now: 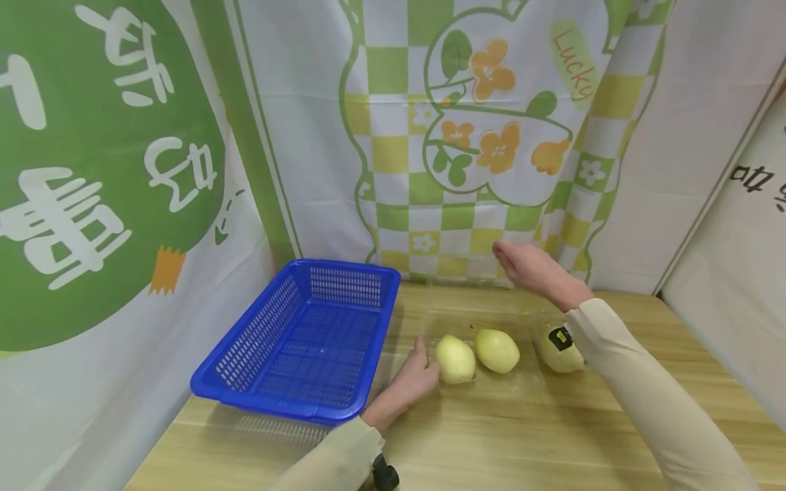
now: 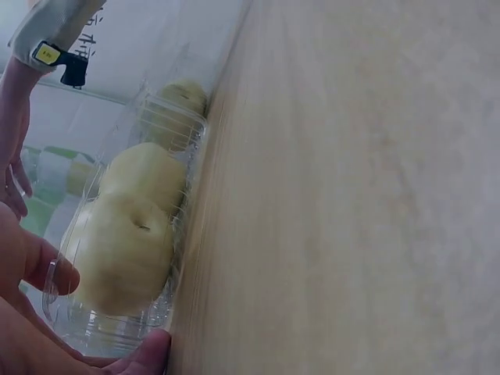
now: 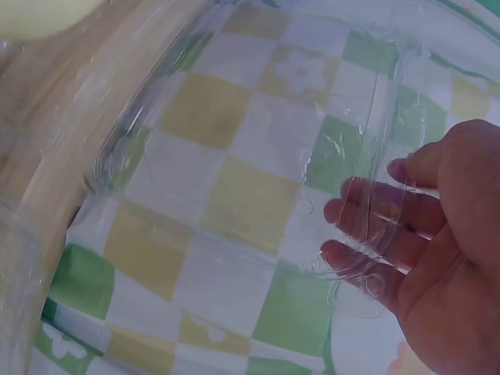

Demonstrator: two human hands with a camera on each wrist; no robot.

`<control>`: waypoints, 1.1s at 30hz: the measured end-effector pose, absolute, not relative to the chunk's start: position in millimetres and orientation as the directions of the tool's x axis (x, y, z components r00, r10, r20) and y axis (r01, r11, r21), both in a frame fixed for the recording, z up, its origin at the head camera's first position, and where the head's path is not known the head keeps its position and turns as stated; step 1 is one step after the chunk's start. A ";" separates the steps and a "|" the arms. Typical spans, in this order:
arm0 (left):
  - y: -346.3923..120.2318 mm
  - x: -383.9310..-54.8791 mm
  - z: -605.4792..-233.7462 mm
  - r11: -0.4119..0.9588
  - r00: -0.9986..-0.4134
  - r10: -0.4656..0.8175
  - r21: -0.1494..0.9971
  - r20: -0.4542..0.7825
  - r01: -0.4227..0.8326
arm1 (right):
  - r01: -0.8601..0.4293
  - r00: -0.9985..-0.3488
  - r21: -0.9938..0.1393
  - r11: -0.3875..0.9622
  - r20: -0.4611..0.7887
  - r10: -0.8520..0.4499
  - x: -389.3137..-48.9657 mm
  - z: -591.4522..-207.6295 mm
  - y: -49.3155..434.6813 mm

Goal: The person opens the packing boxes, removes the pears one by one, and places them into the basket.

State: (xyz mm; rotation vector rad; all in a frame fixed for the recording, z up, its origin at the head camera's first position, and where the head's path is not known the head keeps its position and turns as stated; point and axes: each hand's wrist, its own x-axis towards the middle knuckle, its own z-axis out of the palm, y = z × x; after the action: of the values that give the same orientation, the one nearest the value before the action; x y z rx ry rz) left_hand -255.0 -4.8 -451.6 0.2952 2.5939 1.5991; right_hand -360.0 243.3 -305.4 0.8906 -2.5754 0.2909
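A clear plastic clamshell box (image 2: 129, 336) stands on the wooden table with its lid (image 3: 234, 156) raised. In it lie two pale yellow pears, a left one (image 1: 456, 359) and a right one (image 1: 497, 351). My left hand (image 1: 414, 375) grips the box's left end, one fingertip at the rim and another low by the table. My right hand (image 3: 453, 242) pinches the lid's free edge, its fingers seen through the clear plastic. A third pear (image 1: 557, 351) lies farther right, partly covered by the right wrist's black camera; whether it has its own box I cannot tell.
A blue slotted plastic basket (image 1: 307, 402) stands left of the box, close to my left forearm. Behind the table hangs a checked, flowered curtain (image 1: 393, 157), near the raised lid. More printed cloth (image 1: 724, 225) hangs at the right side.
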 end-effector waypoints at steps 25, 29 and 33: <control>-2.5 -243.8 -451.5 0.404 -0.980 0.197 0.909 0.022 0.102 | -0.486 -0.863 -0.104 0.868 0.210 -0.459 -397.9 -314.2 271.2; -2.8 -247.1 -451.1 0.380 -0.987 0.157 0.921 0.029 0.088 | -0.497 -0.854 -0.090 0.863 0.230 -0.467 -397.8 -314.7 271.2; -3.4 -250.9 -451.1 0.370 -0.995 0.084 0.925 0.054 0.081 | -0.506 -0.848 -0.085 0.859 0.231 -0.477 -396.5 -313.9 270.2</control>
State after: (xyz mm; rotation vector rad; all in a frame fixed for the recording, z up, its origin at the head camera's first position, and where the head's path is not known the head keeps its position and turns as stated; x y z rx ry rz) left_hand -250.9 -3.4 -451.1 0.1562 2.5985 1.7551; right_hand -396.5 270.2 -313.9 0.7566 -2.8313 0.2112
